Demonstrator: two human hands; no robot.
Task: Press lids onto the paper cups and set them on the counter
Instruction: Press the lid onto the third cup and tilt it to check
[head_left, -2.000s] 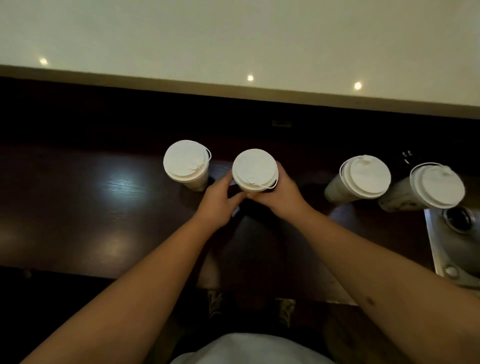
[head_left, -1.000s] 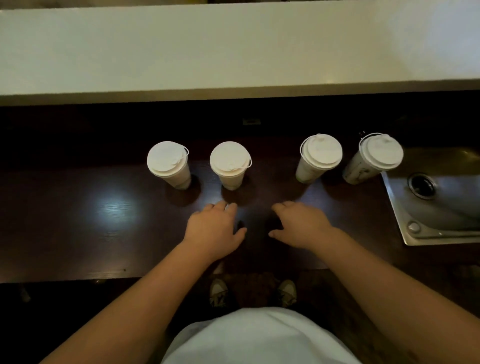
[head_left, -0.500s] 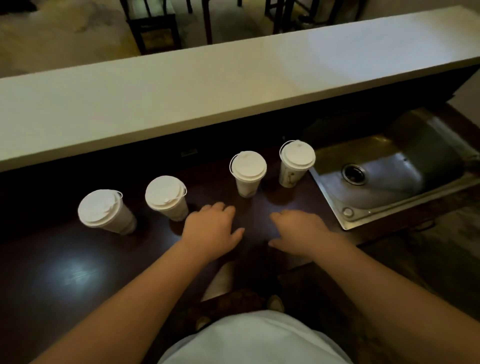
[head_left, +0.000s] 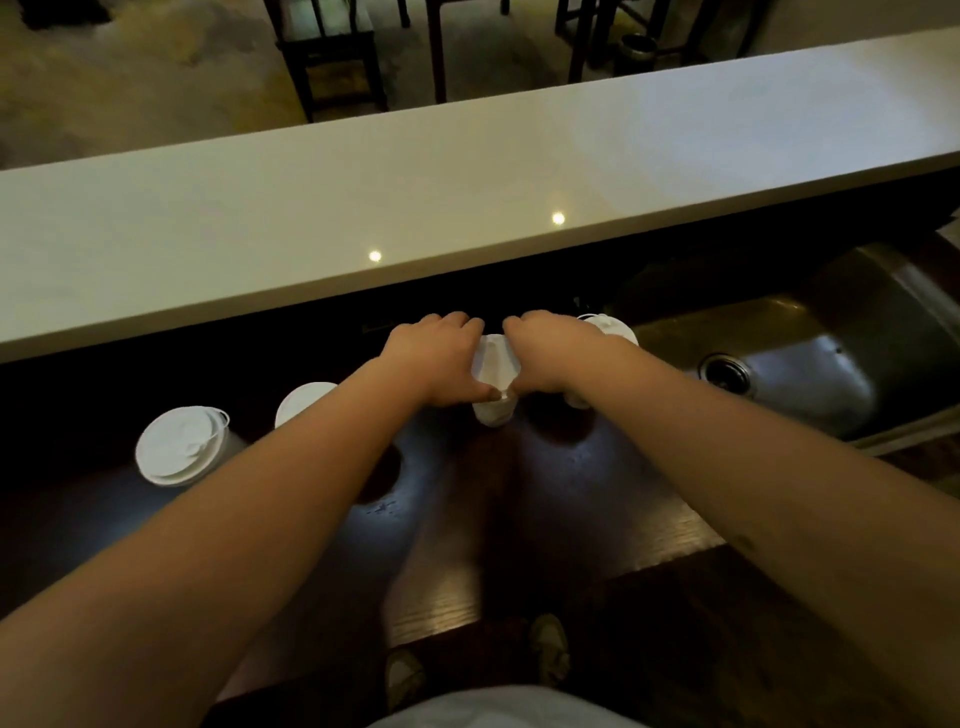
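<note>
Together the left hand (head_left: 434, 358) and right hand (head_left: 545, 353) clasp one lidded cup (head_left: 494, 374) on the dark counter (head_left: 597, 499)

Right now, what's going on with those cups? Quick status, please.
Left hand and right hand both clasped around third cup. It stands on dark counter. Three more lidded cups alongside. Nothing in the way.
</note>
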